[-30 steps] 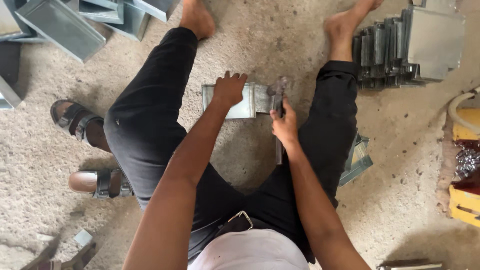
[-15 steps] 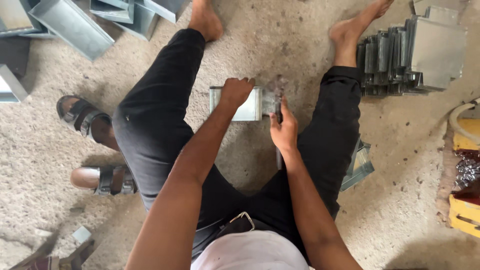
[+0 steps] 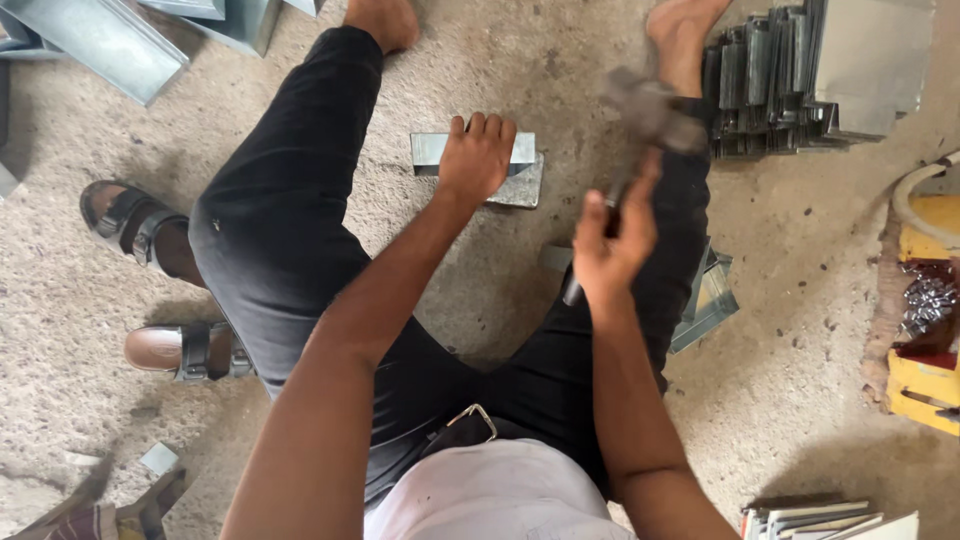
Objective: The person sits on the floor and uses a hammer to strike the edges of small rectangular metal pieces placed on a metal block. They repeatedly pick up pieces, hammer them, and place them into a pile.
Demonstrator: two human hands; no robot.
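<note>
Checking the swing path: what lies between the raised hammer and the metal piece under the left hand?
Nothing: in the head view only bare concrete floor separates the hammer from the metal piece held by the left hand.

trousers (image 3: 290, 240): black | belt buckle (image 3: 478, 420): metal | shirt (image 3: 490, 495): white | arms, feet: bare
</note>
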